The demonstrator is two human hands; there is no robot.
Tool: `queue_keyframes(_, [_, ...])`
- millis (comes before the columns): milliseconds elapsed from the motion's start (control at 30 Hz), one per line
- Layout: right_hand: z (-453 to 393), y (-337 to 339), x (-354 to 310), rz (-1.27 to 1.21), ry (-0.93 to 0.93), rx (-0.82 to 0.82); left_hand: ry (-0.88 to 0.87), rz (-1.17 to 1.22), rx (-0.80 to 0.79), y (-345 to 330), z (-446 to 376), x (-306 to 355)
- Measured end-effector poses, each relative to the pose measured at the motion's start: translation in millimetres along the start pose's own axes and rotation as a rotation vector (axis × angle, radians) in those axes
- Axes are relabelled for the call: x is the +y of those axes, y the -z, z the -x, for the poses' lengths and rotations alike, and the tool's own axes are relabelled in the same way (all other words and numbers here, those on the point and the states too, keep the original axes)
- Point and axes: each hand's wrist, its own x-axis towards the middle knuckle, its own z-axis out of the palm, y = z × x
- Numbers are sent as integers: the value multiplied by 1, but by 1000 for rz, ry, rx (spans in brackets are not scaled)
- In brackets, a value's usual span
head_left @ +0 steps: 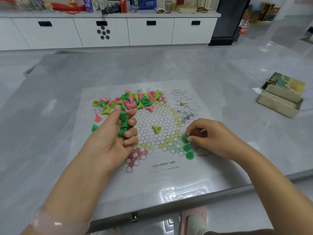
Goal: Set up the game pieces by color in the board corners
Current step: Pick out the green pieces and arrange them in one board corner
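The board (157, 133) lies flat on the table (237, 85), with a hexagon field of circles and tinted corners. The right hand (213, 134) pinches one green piece (185, 138) between thumb and fingertips and sets it upright at the edge of the green corner (177, 145). Two more green pieces (188, 150) already stand just below it, so it seems this corner is being filled in a row along its outer side.

The left hand (116, 138) is turned palm up, and its curled fingers hold a small stock of green pieces (123, 124). I think it keeps them there so the right hand can take them one by one without going back to the pile.

The pile (128, 100) of mixed green, pink and yellow pieces lies at the far side of the board, most of them on their sides. One yellow piece (157, 129) lies alone near the middle, and a pink piece (97, 118) and a green one (94, 127) lie loose to the left. A die (182, 102) rests beyond the field. The pink and yellow corners have no standing pieces yet, so the work is at an early stage.
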Motion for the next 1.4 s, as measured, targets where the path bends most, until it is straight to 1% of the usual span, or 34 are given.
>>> queue_keyframes(533, [-1,-2,-1,18,17,-29,-10,-17,15,1,4,2])
queue_keyframes(667, [3,2,0,20,1,-30,-42,-54,60,0,4,1])
queue_keyframes(733, [3,5,0,3,-33,-3,-60,-58,82,2,4,4])
queue_keyframes(833, [-9,8,-8,43,-53,101,-68,-10,85,6,4,11])
queue_keyframes(900, [-29,6,-24,122,-16,141,-59,29,97,8,4,15])
queue_keyframes(1000, [-71,-2,-54,246,85,150,-40,55,100,11,4,19])
queue_keyframes(1100, [-113,-16,-75,361,126,93,-29,89,98,15,4,23])
queue_keyframes(1233, [-144,-32,-83,527,117,-94,-39,123,104,19,4,29])
queue_keyframes(1300, [-151,-38,-84,559,112,-154,-40,139,106,21,4,31])
queue_keyframes(1400, [-157,-43,-84,571,98,-179,-39,165,103,23,3,34])
